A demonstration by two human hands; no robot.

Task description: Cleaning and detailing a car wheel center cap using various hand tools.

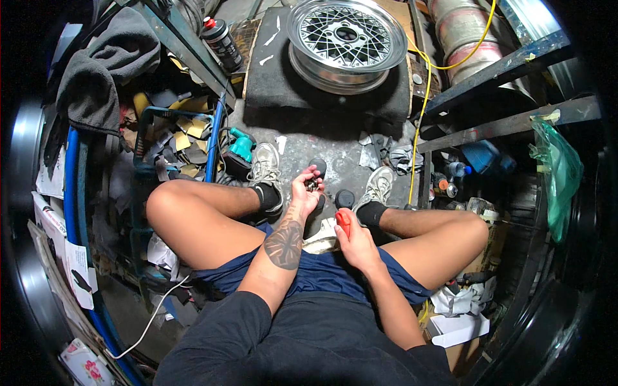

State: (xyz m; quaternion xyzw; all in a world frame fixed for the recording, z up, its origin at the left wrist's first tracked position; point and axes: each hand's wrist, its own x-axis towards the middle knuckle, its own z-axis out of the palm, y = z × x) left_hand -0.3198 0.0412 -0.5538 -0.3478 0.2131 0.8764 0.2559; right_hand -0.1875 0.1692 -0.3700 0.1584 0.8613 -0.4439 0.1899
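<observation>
My left hand (305, 193) is turned palm up over the floor between my feet, its fingers curled around several small dark, shiny pieces (312, 184); their exact kind is too small to make out. Lower and to the right, in front of my lap, my right hand (358, 246) is closed on a smooth red object (344, 222), mostly covered by the fingers. A whitish crumpled cloth (322, 239) lies between my hands, by my shorts. Just beyond them, a round black thing (345, 199) rests on the floor.
Ahead, a silver mesh-spoke wheel rim (347, 36) lies on a dark padded stand (270, 80). A spray can (222, 44) and a teal sander (241, 147) are on the left, beside a blue crate (143, 138) of sandpaper scraps. A yellow cable (421, 128) runs along the right.
</observation>
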